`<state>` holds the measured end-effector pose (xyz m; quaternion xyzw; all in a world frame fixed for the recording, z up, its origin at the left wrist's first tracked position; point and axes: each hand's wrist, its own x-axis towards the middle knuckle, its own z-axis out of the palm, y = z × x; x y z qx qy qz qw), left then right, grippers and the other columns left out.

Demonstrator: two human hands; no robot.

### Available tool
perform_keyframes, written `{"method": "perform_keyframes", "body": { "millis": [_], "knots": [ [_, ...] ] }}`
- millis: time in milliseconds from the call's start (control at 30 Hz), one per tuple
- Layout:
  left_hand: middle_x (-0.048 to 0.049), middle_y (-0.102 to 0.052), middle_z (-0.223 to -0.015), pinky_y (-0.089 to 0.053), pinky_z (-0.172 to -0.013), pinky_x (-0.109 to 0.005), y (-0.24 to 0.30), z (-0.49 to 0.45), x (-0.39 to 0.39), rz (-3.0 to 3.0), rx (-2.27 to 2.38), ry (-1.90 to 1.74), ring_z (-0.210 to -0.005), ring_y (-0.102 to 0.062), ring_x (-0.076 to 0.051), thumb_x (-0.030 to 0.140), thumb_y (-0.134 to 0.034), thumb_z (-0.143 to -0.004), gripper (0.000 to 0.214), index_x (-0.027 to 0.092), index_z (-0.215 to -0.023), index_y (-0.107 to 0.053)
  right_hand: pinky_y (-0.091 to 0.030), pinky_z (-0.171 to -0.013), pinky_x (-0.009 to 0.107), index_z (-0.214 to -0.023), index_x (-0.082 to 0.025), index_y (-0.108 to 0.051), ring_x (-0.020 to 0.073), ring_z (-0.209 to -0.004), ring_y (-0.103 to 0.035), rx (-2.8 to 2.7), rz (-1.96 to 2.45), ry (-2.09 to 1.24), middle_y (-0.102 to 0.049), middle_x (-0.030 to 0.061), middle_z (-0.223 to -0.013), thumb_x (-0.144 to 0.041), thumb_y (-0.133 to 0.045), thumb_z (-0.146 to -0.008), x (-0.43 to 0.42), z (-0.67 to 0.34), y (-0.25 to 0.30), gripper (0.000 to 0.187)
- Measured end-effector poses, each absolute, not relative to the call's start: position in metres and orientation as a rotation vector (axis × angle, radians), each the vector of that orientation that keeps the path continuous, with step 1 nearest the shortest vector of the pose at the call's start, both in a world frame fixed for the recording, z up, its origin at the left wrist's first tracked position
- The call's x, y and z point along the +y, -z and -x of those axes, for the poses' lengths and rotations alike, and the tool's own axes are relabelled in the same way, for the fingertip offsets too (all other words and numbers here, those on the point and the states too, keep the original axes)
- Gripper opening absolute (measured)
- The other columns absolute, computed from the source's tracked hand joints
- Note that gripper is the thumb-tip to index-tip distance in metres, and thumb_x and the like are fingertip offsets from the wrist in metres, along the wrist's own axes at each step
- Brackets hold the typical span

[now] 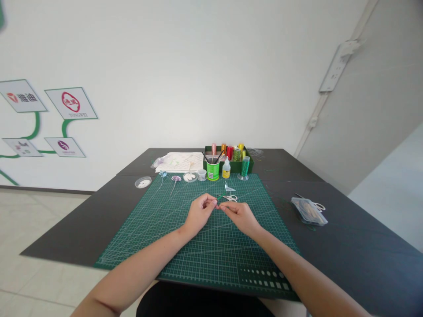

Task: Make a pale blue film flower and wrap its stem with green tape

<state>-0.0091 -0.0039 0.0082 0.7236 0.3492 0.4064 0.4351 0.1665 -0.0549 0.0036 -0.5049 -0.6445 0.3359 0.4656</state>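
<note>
Over the green cutting mat (198,255), my left hand (201,210) and my right hand (240,215) are closed in pinches, fingertips almost meeting. A thin green strand (221,197) sticks up from between them; its lower part is hidden by the fingers. Just beyond it is a pale bluish, petal-like piece (230,188), and I cannot tell whether the strand joins it. White-handled scissors (232,198) lie on the mat right behind my right fingers.
Behind stand a green can (213,171) of tools, a glue bottle (226,168), a green thread spool (245,167) and a box (234,167) of spools. Flower pieces (176,178) and small dishes (190,177) lie left. A clear plastic case (309,211) sits right.
</note>
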Motion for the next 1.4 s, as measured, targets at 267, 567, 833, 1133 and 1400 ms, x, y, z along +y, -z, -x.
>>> {"method": "perform_keyframes", "body": {
  "millis": [267, 567, 833, 1133, 1400],
  "knots": [
    [-0.0003, -0.076, -0.082, -0.044, -0.068, -0.026, -0.013, 0.014, -0.003, -2.069, 0.970, -0.823, -0.071, -0.066, -0.016, 0.029, -0.057, -0.092, 0.018, 0.020, -0.085, -0.071, -0.018, -0.050, 0.026, -0.080, -0.019, -0.082, 0.0099, -0.048, -0.026, -1.734, 1.235, -0.805, -0.043, -0.0036, -0.048, -0.039, -0.062, -0.088, -0.066, -0.175, -0.024, 0.029],
    [0.0028, -0.076, -0.076, -0.038, -0.062, -0.025, -0.010, 0.016, -0.005, -2.254, 0.974, -0.563, -0.070, -0.066, -0.016, 0.026, -0.062, -0.087, 0.015, 0.023, -0.081, -0.076, -0.032, -0.050, 0.027, -0.083, -0.019, -0.085, 0.0143, -0.054, -0.046, -1.575, 1.195, -0.814, -0.069, 0.0049, -0.064, -0.046, -0.066, -0.084, -0.069, -0.185, -0.039, 0.033],
    [0.0027, -0.078, -0.081, -0.044, -0.066, -0.023, -0.012, 0.015, -0.010, -2.289, 0.835, -0.483, -0.074, -0.070, -0.016, 0.023, -0.061, -0.089, 0.016, 0.023, -0.084, -0.077, -0.050, -0.061, 0.032, -0.084, -0.021, -0.085, 0.0222, -0.071, -0.065, -1.386, 1.231, -0.736, -0.076, 0.0065, -0.076, -0.045, -0.069, -0.081, -0.063, -0.185, -0.038, 0.028],
    [0.0023, -0.080, -0.090, -0.048, -0.074, -0.023, -0.013, 0.012, -0.020, -2.336, 0.718, -0.503, -0.085, -0.073, -0.018, 0.025, -0.065, -0.091, 0.014, 0.026, -0.092, -0.079, -0.052, -0.064, 0.035, -0.082, -0.018, -0.083, 0.0297, -0.084, -0.070, -1.285, 1.301, -0.687, -0.080, 0.0098, -0.081, -0.042, -0.068, -0.080, -0.057, -0.186, -0.029, 0.028],
    [0.0011, -0.080, -0.093, -0.050, -0.077, -0.025, -0.018, 0.012, -0.019, -2.354, 0.710, -0.540, -0.087, -0.073, -0.019, 0.027, -0.067, -0.092, 0.012, 0.026, -0.093, -0.079, -0.053, -0.076, 0.035, -0.081, -0.019, -0.083, 0.0274, -0.088, -0.071, -1.208, 1.305, -0.716, -0.081, 0.0094, -0.090, -0.043, -0.070, -0.077, -0.055, -0.191, -0.031, 0.027]
  ]
}}
